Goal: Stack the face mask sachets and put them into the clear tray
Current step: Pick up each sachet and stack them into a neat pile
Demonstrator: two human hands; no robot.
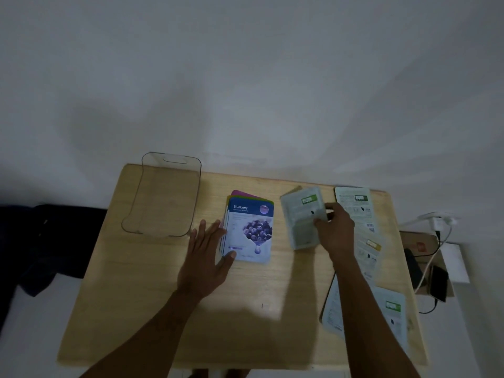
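Observation:
A stack of face mask sachets [249, 230] lies mid-table, a blue Blueberry one on top with green and pink edges showing behind. My left hand [207, 252] rests flat and open against the stack's left edge, thumb touching its lower corner. My right hand [334, 227] grips a pale sachet with a green label [301, 222], back side up, lifted slightly. More pale sachets lie on the right: one at the back [354, 205], one with a yellow label [369, 252], one near the front [387, 315]. The clear tray [163, 195] stands empty at the back left.
The wooden table [152, 296] ends close to a white wall. Right of the table sit a cardboard box [421, 246], a dark phone [439, 282] on a cable and a white charger plug [439, 221]. Dark cloth [54, 236] lies at the left.

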